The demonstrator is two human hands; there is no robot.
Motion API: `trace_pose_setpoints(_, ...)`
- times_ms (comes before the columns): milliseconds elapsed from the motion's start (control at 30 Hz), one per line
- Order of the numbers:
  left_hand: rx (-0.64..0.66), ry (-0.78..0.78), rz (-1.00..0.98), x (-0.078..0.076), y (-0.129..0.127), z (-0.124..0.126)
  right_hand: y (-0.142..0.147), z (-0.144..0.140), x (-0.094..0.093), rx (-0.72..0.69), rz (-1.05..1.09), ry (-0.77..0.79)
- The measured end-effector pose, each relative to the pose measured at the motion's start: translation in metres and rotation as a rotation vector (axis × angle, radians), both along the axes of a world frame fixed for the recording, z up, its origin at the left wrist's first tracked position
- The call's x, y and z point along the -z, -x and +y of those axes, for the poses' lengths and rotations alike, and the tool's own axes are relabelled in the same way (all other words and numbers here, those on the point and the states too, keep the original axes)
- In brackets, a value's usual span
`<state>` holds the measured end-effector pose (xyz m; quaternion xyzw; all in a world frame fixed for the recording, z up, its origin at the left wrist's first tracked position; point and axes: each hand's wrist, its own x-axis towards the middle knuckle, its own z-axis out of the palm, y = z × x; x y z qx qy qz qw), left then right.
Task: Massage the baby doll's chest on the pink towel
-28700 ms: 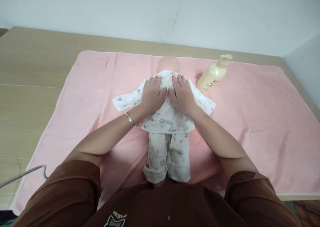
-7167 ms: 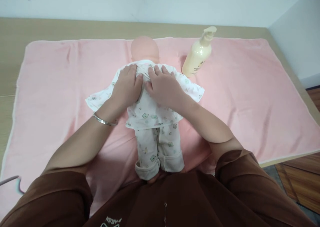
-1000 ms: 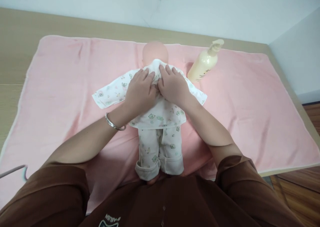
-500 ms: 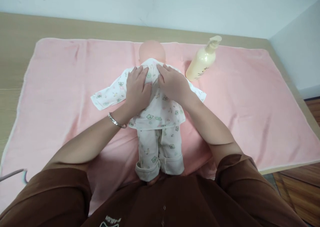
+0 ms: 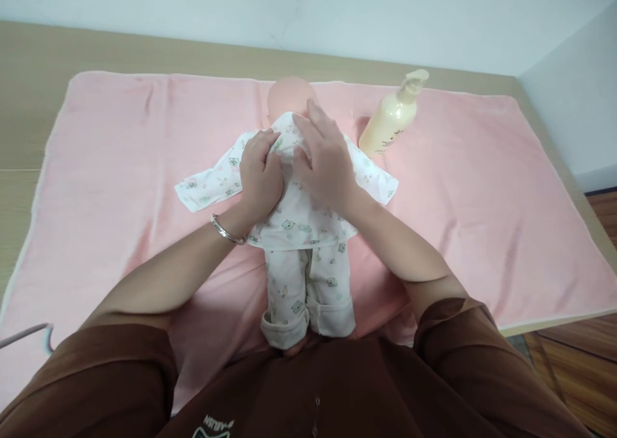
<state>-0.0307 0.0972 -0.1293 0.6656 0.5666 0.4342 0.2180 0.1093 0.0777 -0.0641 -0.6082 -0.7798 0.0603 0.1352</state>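
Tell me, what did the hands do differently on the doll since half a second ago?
The right hand slid up the back of the baby doll in printed white pyjamas, fingertips now reaching its neck. The left hand curled its fingers into the cloth. The cream pump bottle and pink towel stayed put.

Showing partly readable white lettering, upside down, beside an emblem on the brown shirt (image 5: 308, 393) at the bottom edge; dark print on the cream pump bottle (image 5: 388, 126) appearing too small to read.
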Motion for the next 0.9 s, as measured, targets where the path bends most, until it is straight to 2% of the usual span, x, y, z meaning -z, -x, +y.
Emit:
trace_pose_setpoints(133, -0.023, -0.044, -0.1, 0.008, 0.001, 0.002, 0.0, 0.004, 0.01, -0.065, 0.029, 0.137)
trace_pose_setpoints(300, -0.006, -0.052, -0.198, 0.012, 0.001, 0.003, -0.002, 0.005, 0.007, -0.026, 0.141, -0.028)
trace_pose_setpoints(467, 0.018, -0.053, -0.241, 0.015, 0.003, 0.003, 0.003, 0.004, 0.015, -0.078, 0.056, 0.098)
trace_pose_setpoints(633, 0.014, -0.071, -0.251, 0.018, 0.004, 0.002, 0.001, 0.002, 0.012, -0.068, 0.155, -0.075)
trace_pose_setpoints(800, 0.034, -0.122, -0.21, 0.016, 0.003, 0.003, 0.003, 0.002, 0.013, -0.1, 0.026, 0.136)
trace_pose_setpoints(900, 0.04, -0.116, -0.204, 0.016, 0.003, 0.003, 0.003, 0.002, 0.012, -0.057, 0.067, 0.069)
